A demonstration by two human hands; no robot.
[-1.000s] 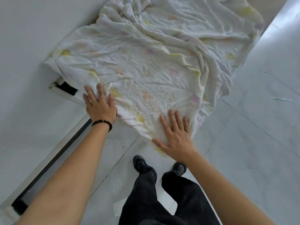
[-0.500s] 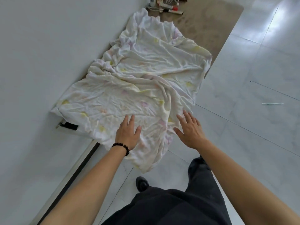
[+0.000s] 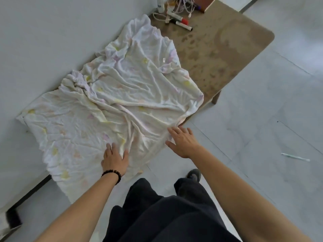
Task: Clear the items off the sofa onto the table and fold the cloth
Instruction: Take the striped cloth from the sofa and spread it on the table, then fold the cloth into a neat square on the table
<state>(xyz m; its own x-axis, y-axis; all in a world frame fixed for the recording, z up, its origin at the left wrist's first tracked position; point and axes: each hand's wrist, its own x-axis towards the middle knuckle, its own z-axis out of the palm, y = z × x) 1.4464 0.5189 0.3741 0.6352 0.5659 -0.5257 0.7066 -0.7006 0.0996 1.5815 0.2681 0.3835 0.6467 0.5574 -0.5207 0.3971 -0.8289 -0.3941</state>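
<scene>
A wrinkled white cloth with faint yellow and pink marks lies spread over the near end of a long brown table, hanging off its front edge. My left hand, with a dark bead bracelet at the wrist, presses flat on the cloth near its front hem. My right hand lies with straight fingers at the cloth's right front edge. At the table's far end are markers, a white bottle and tangled cables.
A white wall runs along the table's left side. Grey floor tiles stretch to the right, with a thin white strip lying on them. My dark trousers and a shoe are below the table edge.
The view has pulled back, showing the table's far end. Both hands have slid rightward along the cloth's front edge, staying flat on it.
</scene>
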